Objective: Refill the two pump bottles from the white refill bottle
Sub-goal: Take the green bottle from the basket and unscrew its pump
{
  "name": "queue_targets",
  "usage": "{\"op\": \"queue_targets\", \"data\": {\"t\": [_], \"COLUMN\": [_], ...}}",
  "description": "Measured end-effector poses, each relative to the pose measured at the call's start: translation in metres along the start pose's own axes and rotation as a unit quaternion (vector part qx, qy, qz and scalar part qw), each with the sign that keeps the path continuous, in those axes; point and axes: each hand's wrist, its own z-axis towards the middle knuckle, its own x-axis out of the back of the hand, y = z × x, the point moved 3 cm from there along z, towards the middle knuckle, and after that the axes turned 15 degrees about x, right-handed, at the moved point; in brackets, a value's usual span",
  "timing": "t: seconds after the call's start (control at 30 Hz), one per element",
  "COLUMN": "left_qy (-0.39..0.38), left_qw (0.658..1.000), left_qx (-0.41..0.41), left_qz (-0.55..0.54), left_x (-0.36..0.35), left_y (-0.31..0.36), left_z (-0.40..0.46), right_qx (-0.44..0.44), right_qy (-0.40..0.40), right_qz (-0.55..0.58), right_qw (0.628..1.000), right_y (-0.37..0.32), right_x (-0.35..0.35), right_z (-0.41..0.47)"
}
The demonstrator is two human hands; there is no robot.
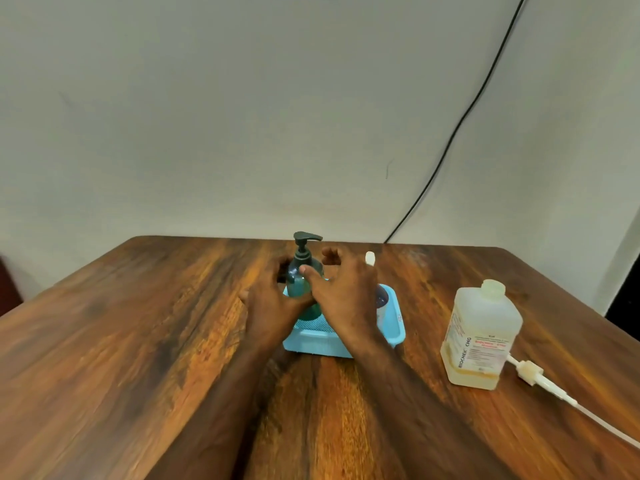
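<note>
A dark teal pump bottle with a black pump head stands in a light blue tray at the table's middle. My left hand curls round the bottle's left side. My right hand reaches to its right side, thumb touching the bottle, fingers spread and loosely bent. A second pump bottle with a white nozzle stands in the tray, mostly hidden behind my right hand. The white refill bottle stands uncapped to the right of the tray.
A white pump with a long tube lies on the wooden table right of the refill bottle. A black cable runs down the wall behind the table.
</note>
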Motion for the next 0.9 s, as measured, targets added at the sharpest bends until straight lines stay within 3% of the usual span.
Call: {"op": "queue_targets", "data": {"t": [0.27, 0.6, 0.77, 0.9], "left_qy": [-0.032, -0.121, -0.148, -0.152], "left_qw": [0.999, 0.985, 0.981, 0.982], "left_qx": [-0.036, -0.099, -0.097, -0.083], "left_qz": [0.004, -0.068, -0.084, -0.081], "left_x": [0.003, 0.015, 0.016, 0.014], "left_y": [0.004, 0.016, 0.011, 0.012], "left_z": [-0.002, -0.006, -0.003, -0.004], "right_qx": [0.019, 0.035, 0.014, 0.015], "right_qy": [0.044, 0.076, 0.002, -0.058], "right_qz": [0.050, 0.119, 0.225, 0.249], "right_qw": [0.998, 0.989, 0.974, 0.967], "right_y": [0.004, 0.001, 0.006, 0.011], "right_x": [-0.004, -0.006, -0.006, -0.006], "right_z": [0.006, 0.005, 0.011, 0.010]}}
